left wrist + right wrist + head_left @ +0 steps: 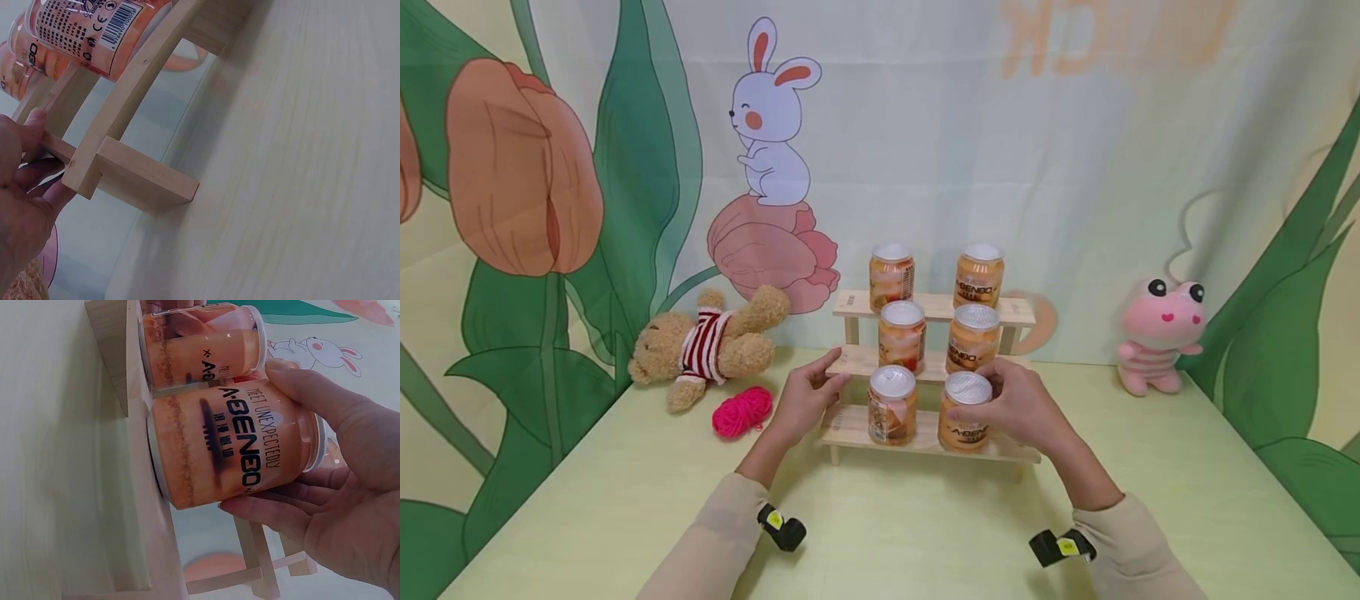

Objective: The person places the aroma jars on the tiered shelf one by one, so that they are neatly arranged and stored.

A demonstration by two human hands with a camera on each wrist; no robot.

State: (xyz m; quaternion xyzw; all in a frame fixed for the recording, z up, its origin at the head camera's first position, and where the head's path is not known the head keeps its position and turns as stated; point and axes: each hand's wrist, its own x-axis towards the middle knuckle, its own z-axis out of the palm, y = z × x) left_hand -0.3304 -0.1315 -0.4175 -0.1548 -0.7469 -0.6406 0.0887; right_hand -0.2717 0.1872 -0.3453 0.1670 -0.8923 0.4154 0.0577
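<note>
The right hand (1022, 408) curled around the orange jar (231, 447) standing on the lowest step of the wooden rack (850, 425). The left hand (805, 398) pinched the rack's left end, apparently steadying it.

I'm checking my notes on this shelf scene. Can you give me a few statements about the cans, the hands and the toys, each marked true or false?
1. Six cans stand on the wooden stepped shelf. True.
2. The right hand grips the lower right can. True.
3. The left hand holds the pink yarn ball. False: it holds the shelf's left end; the yarn lies apart on the table.
4. The teddy bear stands upright. False: it lies on its side.
5. The pink frog toy sits right of the shelf. True.
</note>
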